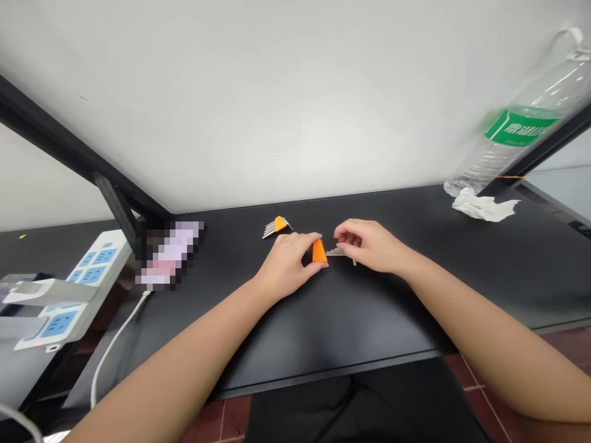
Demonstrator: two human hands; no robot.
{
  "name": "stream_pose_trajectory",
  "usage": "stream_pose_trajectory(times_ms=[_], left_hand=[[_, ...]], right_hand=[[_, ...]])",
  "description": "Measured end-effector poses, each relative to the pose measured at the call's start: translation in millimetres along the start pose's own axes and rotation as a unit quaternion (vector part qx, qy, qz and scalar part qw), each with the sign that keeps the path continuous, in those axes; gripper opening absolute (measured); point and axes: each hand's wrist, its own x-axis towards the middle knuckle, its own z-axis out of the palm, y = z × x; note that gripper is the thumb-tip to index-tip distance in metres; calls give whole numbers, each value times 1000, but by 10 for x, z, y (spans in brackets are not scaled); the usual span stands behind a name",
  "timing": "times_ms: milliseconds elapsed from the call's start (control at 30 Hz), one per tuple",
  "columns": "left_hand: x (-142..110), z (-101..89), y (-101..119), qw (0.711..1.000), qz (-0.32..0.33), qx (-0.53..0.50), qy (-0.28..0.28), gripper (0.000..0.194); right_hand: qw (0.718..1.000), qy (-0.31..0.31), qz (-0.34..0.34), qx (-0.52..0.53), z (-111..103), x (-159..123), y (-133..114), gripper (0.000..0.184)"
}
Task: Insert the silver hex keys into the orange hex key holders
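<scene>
My left hand [289, 263] grips an orange hex-key holder [319, 251] between thumb and fingers, just above the black table [351, 320]. Silver hex keys [336, 251] stick out of the holder to the right. The fingertips of my right hand [368, 244] pinch those keys. A second hex-key set [277, 226] with an orange holder lies on the table just behind my left hand, its keys fanned to the left.
A clear plastic bottle [521, 117] with a green label leans at the back right, above a crumpled white tissue [484, 206]. A white power strip [74, 289] with blue sockets and a white cable [115, 344] sits at the left. A pixelated object [168, 255] lies beside a black frame post [117, 212].
</scene>
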Motion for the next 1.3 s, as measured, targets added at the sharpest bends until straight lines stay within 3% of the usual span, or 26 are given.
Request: stream_pose_trajectory(times_ms=[200, 400, 567, 700, 800, 1033, 1300], left_hand=[[0, 6, 67, 1000, 30, -3, -3, 44], [23, -17, 83, 999, 26, 22, -23, 42], [32, -46, -43, 999, -17, 49, -5, 45], [33, -40, -138, 997, -61, 45, -10, 51], [37, -27, -144, 997, -64, 48, -20, 54], [41, -42, -125, 995, -82, 49, -30, 54], [37, -40, -111, 995, -81, 52, -27, 54]], right_hand=[[990, 22, -9, 143, 192, 22, -126, 8], [988, 37, 9, 149, 234, 30, -143, 13], [988, 28, 104, 112, -22, 13, -8, 21], [983, -24, 178, -35, -343, 9, 190, 22], [966, -86, 211, -122, -444, 5, 289, 22], [964, -134, 173, -148, -319, -14, 223, 17], [968, -114, 106, -195, -243, -40, 134, 25]])
